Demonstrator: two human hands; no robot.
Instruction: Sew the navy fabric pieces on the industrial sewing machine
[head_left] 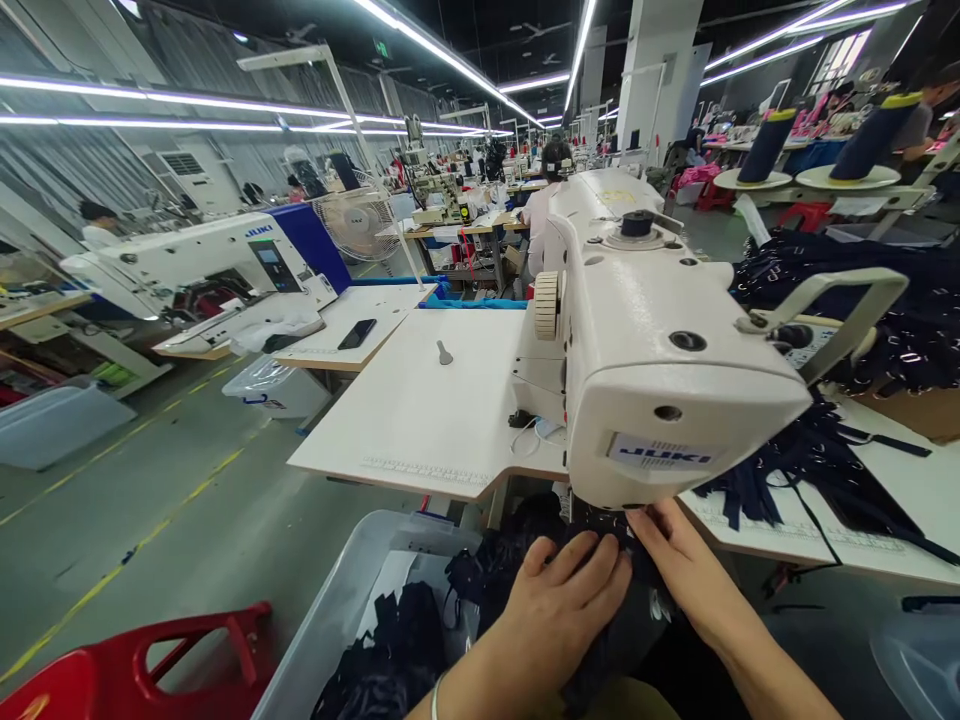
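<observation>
My left hand (559, 605) lies fingers-down on a bundle of dark navy fabric (495, 575) just below the head of a white JUKI sewing machine (645, 360). My right hand (679, 560) rests beside it, fingers stretched toward the machine's needle end and pressing the same fabric. The needle area itself is hidden under the machine head. Both hands touch the cloth; the fingers look flat, not curled round it.
A clear plastic bin (337, 620) with dark fabric pieces stands at my left knee; a red stool (165, 670) is further left. Dark straps (840, 460) pile on the table's right. A white table extension (420, 400) and another JUKI machine (210, 265) lie left. People work beyond.
</observation>
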